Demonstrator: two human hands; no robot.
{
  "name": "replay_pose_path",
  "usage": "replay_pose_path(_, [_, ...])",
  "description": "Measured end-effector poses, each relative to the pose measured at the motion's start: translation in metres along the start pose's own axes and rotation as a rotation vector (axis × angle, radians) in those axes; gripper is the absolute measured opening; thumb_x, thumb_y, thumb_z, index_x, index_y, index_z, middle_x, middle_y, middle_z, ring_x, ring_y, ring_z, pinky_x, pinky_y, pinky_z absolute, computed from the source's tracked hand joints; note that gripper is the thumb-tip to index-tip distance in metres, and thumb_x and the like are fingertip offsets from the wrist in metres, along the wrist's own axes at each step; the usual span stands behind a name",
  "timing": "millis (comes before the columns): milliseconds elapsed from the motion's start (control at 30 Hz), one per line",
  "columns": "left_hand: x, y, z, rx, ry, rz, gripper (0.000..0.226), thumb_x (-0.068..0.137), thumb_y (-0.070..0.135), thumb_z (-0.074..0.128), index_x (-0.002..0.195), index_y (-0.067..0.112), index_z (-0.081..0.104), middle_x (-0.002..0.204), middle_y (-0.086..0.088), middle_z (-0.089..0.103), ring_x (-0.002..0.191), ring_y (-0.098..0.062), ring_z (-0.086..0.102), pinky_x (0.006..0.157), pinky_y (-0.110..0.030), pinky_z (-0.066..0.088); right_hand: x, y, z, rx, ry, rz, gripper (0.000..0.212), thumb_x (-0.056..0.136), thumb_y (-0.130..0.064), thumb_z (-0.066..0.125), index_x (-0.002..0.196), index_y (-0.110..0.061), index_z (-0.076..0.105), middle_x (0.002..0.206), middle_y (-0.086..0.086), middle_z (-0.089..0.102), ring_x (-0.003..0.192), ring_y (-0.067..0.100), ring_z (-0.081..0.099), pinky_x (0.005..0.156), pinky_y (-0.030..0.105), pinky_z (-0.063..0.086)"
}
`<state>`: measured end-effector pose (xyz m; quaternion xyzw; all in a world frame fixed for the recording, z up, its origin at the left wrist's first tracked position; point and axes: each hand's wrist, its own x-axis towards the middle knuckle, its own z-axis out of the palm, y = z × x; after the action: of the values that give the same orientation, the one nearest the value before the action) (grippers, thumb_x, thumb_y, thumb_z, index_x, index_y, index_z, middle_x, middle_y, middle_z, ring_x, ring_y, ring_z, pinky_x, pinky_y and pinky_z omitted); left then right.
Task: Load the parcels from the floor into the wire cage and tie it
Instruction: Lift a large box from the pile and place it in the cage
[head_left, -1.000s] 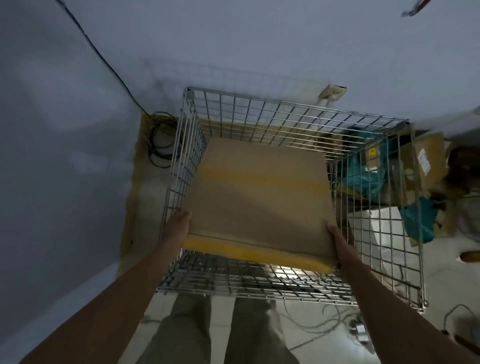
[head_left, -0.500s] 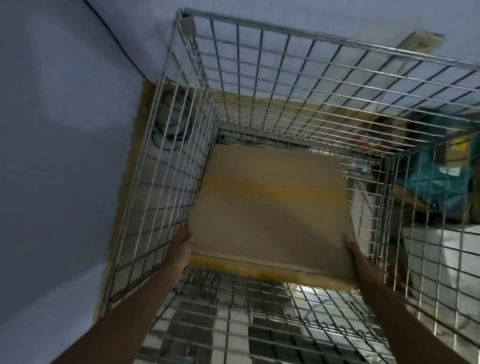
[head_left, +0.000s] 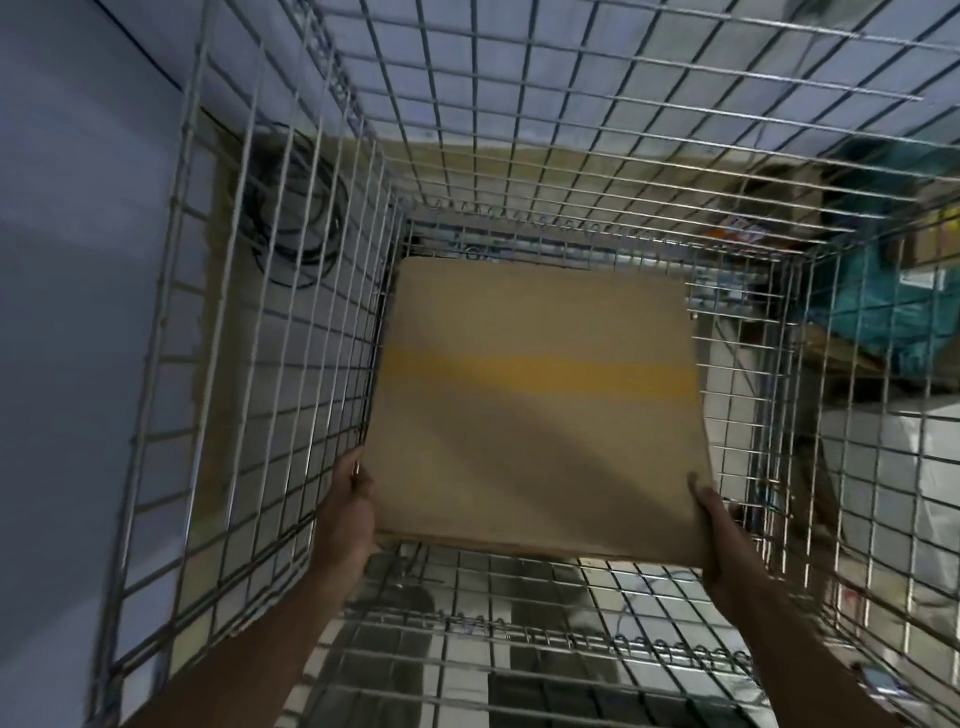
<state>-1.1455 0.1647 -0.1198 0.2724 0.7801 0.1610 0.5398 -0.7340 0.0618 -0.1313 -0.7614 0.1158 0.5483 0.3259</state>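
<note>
Head view, hands: left hand (head_left: 345, 512) grips the near left edge of a flat brown parcel (head_left: 535, 410); right hand (head_left: 709, 525) grips its near right corner, thumb on top. Fingers under the parcel are hidden.
Head view, parcel: cardboard box with a yellow tape stripe, held low inside the wire cage (head_left: 291, 332). Whether it touches the cage bottom cannot be told.
Head view, fit: left edge of the parcel lies just beside the left wall of the cage; a gap shows on the right.
Head view, surroundings: black cable coil (head_left: 296, 208) outside the cage by the wall; teal bags (head_left: 878, 306) and other parcels beyond the right wall.
Risk, pinching: knuckles may be caught between parcel and wires on the tight left side.
Risk, snagging: a corner could catch a wire and tilt the parcel.
Risk, dropping: letting go early could land it crooked, wasting room for later parcels.
</note>
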Motion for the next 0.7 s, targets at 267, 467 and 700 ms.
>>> replay_pose_path(267, [0.021, 0.026, 0.008, -0.007, -0.035, 0.013, 0.044, 0.111, 0.014, 0.036, 0.154, 0.024, 0.040, 0.141, 0.006, 0.047, 0.126, -0.018, 0.048, 0.102, -0.039, 0.040, 0.006, -0.037, 0.011, 0.039, -0.128, 0.000, 0.057, 0.084, -0.053, 0.071, 0.131, -0.020, 0.066, 0.126, 0.005, 0.071, 0.113, 0.023, 0.068, 0.082, 0.041, 0.060])
replay_pose_path(467, [0.072, 0.045, 0.011, -0.060, -0.064, 0.072, 0.049, 0.108, 0.008, 0.034, 0.150, 0.029, 0.046, 0.139, 0.005, 0.055, 0.124, -0.019, 0.053, 0.097, -0.037, 0.043, 0.033, -0.063, 0.041, 0.014, -0.255, 0.046, 0.046, 0.095, -0.050, 0.060, 0.133, -0.023, 0.062, 0.124, 0.005, 0.072, 0.101, 0.022, 0.071, 0.068, 0.034, 0.061])
replay_pose_path(700, [0.104, 0.045, 0.019, -0.012, 0.020, 0.146, 0.048, 0.112, 0.013, 0.031, 0.157, 0.029, 0.036, 0.141, 0.012, 0.046, 0.120, -0.009, 0.051, 0.091, -0.015, 0.042, 0.058, -0.054, 0.062, 0.008, -0.326, 0.090, 0.019, 0.099, -0.044, 0.057, 0.110, -0.032, 0.067, 0.113, -0.003, 0.072, 0.096, 0.018, 0.072, 0.073, 0.041, 0.062])
